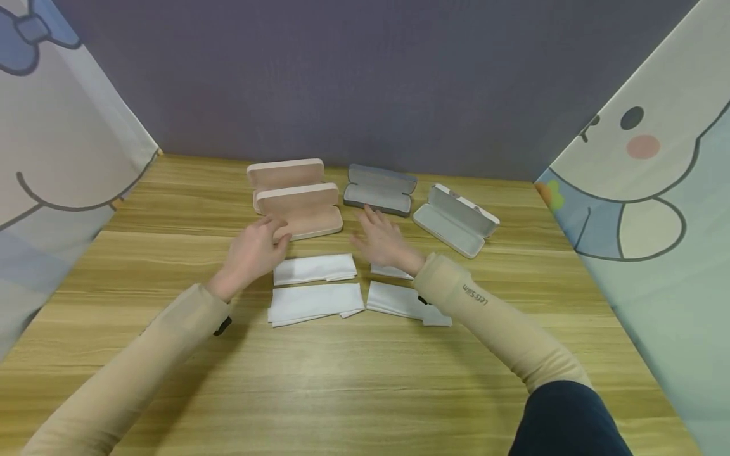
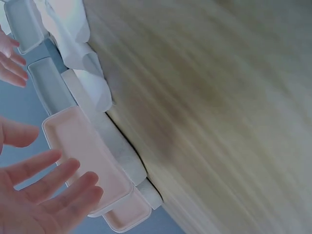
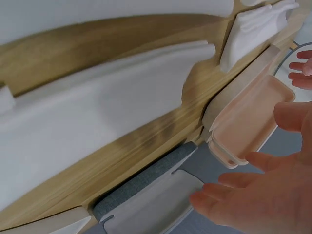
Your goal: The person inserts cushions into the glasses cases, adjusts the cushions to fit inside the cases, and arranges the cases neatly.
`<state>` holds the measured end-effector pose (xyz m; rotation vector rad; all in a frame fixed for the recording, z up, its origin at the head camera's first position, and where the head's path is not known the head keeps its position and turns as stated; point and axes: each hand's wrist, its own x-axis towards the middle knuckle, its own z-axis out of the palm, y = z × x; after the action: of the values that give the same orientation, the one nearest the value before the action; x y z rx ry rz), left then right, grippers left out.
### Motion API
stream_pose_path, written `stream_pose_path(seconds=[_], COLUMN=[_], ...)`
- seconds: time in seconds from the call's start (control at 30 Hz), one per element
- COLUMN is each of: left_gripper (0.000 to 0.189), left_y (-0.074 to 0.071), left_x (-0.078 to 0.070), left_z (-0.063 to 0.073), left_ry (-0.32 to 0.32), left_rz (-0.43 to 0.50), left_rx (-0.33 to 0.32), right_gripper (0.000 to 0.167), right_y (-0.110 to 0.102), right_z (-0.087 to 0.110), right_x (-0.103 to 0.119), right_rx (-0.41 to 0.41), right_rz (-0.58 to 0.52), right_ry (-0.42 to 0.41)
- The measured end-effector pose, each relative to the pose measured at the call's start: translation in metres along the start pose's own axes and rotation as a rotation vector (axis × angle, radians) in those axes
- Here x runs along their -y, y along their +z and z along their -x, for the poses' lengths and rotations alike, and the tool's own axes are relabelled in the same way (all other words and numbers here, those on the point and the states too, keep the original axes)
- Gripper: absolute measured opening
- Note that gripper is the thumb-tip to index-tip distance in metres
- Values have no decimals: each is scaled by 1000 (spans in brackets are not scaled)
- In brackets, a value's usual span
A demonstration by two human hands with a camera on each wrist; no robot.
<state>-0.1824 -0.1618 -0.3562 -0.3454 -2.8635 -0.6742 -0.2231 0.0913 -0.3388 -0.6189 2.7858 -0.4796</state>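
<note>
Four wording aside, several eyeglass cases stand with lids raised: a front pink case [image 1: 310,223], a rear pink case [image 1: 288,172], a grey case [image 1: 379,195] and a white case with a patterned lid [image 1: 450,229]. My left hand [image 1: 255,252] is at the front pink case's near left corner, and its fingers look loosely spread in the left wrist view. Just in front of the grey case, my right hand [image 1: 383,239] hovers with fingers extended, partly covering a folded white cloth [image 1: 390,272]. Neither hand grips anything.
Other folded white cloths lie nearer me: an upper left cloth [image 1: 313,268], a lower left cloth [image 1: 316,300] and a lower right cloth [image 1: 393,299], partly behind my right sleeve. A dark partition [image 1: 353,82] rises behind the wooden table [image 1: 319,386]; cartoon-printed panels flank it.
</note>
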Motion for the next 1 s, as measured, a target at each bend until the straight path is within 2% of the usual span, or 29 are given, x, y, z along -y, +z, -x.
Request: stream_pose_path(seconds=[0.13,0.37,0.6,0.8,1.0], left_gripper=[35,36,34,32,28], left_y=[2,5,5,3,3], left_x=[3,7,8,6,6], left_z=[2,5,7,8,8], left_ry=[4,-36,-11,-11,7], left_rz=[8,15,-14,-39,-64], left_rx=[14,101,135,167,193], right_gripper=[62,59,55,56,55], right_y=[4,10,15,19,24], right_z=[-1,0,0,0,0], right_x=[2,3,4,6,6], right_rx=[10,7,27,76,104], right_rz=[24,35,75,127,117], right_ry=[-14,-24,-22,-39,-47])
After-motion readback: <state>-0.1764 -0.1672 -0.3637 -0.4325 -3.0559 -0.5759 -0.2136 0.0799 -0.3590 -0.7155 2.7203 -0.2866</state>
